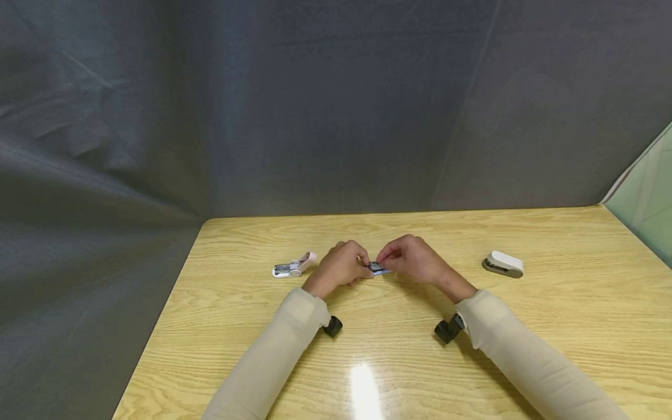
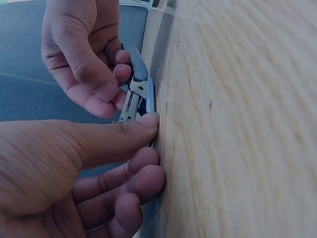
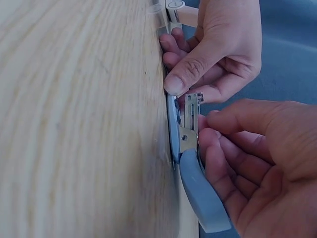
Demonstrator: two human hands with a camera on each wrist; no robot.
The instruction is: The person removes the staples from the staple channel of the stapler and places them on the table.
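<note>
Between the left hand (image 1: 343, 262) and the right hand (image 1: 415, 256), a small light-blue stapler with a bare metal magazine (image 3: 190, 114) lies on the pale wood-grain table (image 1: 199, 315), its blue lid (image 3: 203, 193) folded far back past the hinge so that the magazine is exposed above the narrow blue base (image 3: 174, 131). The left hand grips the front end of that base, thumb (image 3: 176, 84) pressed on top and the other fingers curled loosely beside it, with little gap between the thumb and the nearest finger. The right hand is mostly closed, its bent fingertips gathered against the side of the magazine near the hinge; whether they pinch the metal or some small piece cannot be told. Just beyond the left hand, on the person's left, stands a pink-and-white stapler (image 1: 294, 267), also opened, its pink lid raised toward that hand and its metal channel showing. Well apart on the right lies a white stapler with a grey-brown base (image 1: 504, 264), its lid down over the base. Cream long sleeves (image 1: 525, 350) cover both forearms, and a small black device (image 1: 448, 329) sits below each cuff. Bright glare (image 1: 364, 385) marks the table's near part; dark grey cloth (image 1: 336, 105) hangs behind the table and along its left side, and a pale green surface (image 1: 653, 198) shows at the far right.
</note>
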